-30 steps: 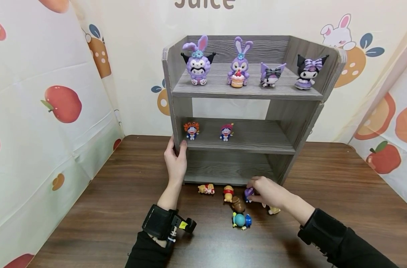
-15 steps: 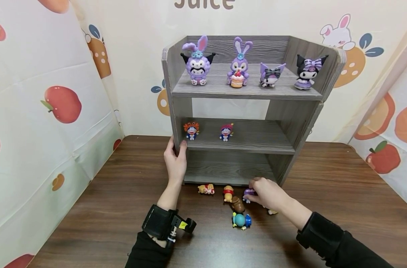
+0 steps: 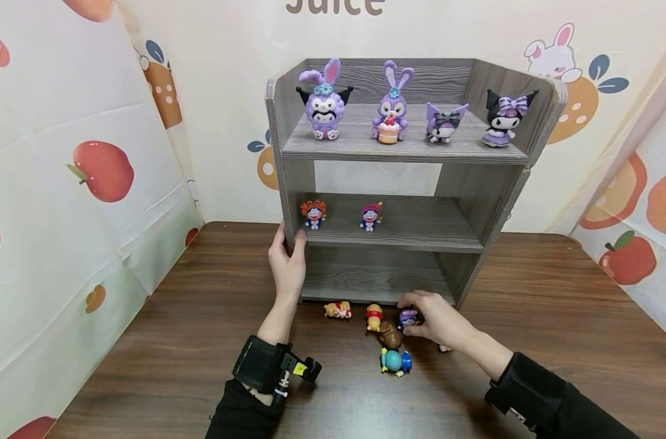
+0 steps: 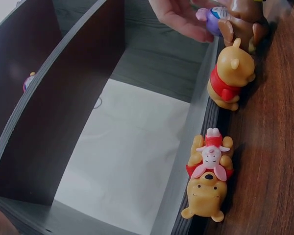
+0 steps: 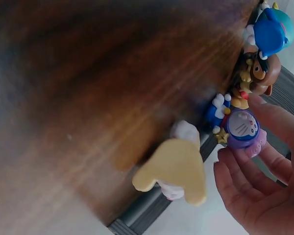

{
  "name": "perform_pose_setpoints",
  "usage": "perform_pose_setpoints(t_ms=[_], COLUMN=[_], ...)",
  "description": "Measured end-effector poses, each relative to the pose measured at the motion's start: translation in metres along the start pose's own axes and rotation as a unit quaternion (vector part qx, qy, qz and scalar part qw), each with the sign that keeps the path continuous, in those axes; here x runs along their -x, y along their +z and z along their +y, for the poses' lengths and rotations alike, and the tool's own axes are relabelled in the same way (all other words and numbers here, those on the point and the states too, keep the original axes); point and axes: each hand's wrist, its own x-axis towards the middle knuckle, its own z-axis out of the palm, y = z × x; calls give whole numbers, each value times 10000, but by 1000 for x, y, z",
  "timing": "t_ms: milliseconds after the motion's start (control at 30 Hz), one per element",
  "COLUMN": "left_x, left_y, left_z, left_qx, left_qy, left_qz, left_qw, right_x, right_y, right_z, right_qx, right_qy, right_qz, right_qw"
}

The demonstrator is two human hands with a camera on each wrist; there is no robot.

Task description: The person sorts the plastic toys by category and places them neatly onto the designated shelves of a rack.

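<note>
My left hand point(image 3: 287, 265) grips the left side panel of the grey wooden shelf point(image 3: 384, 239), thumb at its front edge. My right hand point(image 3: 439, 317) holds a small Doraemon figurine point(image 3: 407, 318) in a purple hood, in front of the bottom shelf. In the right wrist view thumb and fingers lie on both sides of its purple head point(image 5: 242, 132), while its blue body rests low by the table. Beside it are a brown figurine point(image 3: 390, 335) and a Pooh bear figurine point(image 4: 230, 81) in a red shirt. Another Pooh bear point(image 4: 206, 196), with a piglet, lies face up.
A teal and blue figurine point(image 3: 394, 360) lies nearest the front. A cream-coloured figurine point(image 5: 174, 169) is partly hidden behind my right hand in the head view. Two Doraemon figurines, one orange-maned point(image 3: 313, 214), stand on the middle shelf; several purple figurines, including a rabbit point(image 3: 393, 103), fill the top.
The purple-hooded Doraemon has turned in my right fingers, so its face now shows. That hand has shifted slightly left and now covers more of the cream figurine. My left hand has stayed put.
</note>
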Motion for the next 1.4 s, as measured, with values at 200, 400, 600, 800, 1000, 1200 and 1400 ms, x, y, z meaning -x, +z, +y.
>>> perform_pose_setpoints(t_ms=[200, 400, 600, 800, 1000, 1200, 1400], left_x=[0, 1, 1, 1, 1, 1, 1], left_y=[-1, -1, -2, -2, -1, -1, -1], left_z=[0, 0, 1, 1, 0, 1, 1], left_qx=[24, -19, -35, 6, 46, 21, -20], left_qy=[36, 1, -48, -80, -70, -29, -18], left_qz=[-27, 2, 0, 4, -33, -5, 7], left_qw=[10000, 10000, 10000, 10000, 10000, 10000, 10000], right_x=[3, 3, 0, -3, -5, -10, -18], right_y=[2, 2, -11, -34, -59, -85, -109], right_z=[1, 1, -6, -19, -34, -47, -56], right_qx=[-78, -81, -99, -57, -20, 302, 551], right_qy=[51, 14, -22, -51, -159, -313, -464], right_qz=[84, 97, 87, 115, 192, 372, 525], right_qw=[9999, 9999, 9999, 9999, 9997, 9984, 9960])
